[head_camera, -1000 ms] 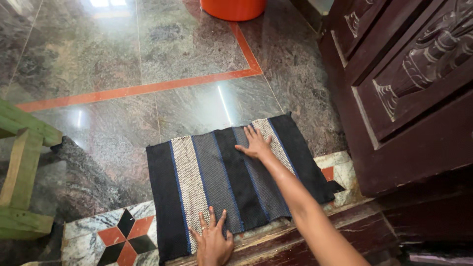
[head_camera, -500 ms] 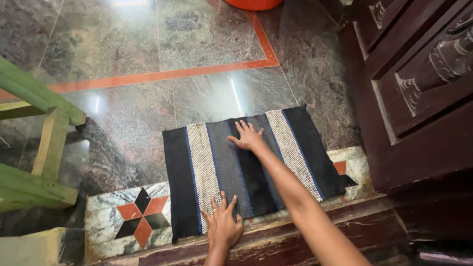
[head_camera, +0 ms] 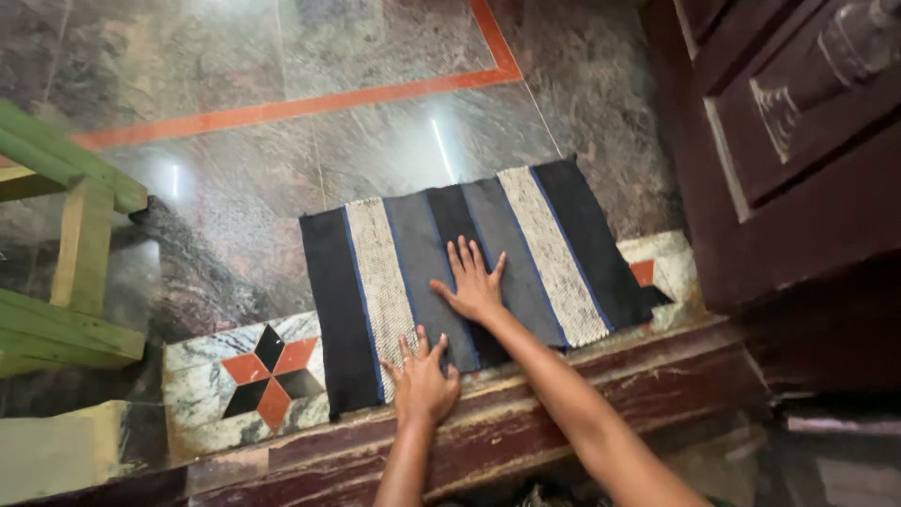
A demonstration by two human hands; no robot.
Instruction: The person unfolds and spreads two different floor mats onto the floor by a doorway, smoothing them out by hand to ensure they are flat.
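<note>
Polished stone floor [head_camera: 235,188], woven striped mat [head_camera: 563,244], flat hands pressing

Both hands covered parts of the striped mat [head_camera: 450,272]. Left of the left hand [head_camera: 422,380], the green wooden frame [head_camera: 66,253] (its shape unclear) ran off the picture's edge.

We are at the doorway of a home; beyond our right hand [head_camera: 474,286] stretches a polished stone floor [head_camera: 394,141] crossed by an orange inlaid band [head_camera: 282,110]; under both our hands lies a striped woven doormat [head_camera: 563,244]; left of our left hand [head_camera: 424,380] a tile with a red-and-black star pattern [head_camera: 270,374] borders the worn wooden threshold [head_camera: 582,394]; to the right of our right hand stands a dark carved wooden door [head_camera: 798,141]; far to the left sits green wooden furniture [head_camera: 66,253].
</note>
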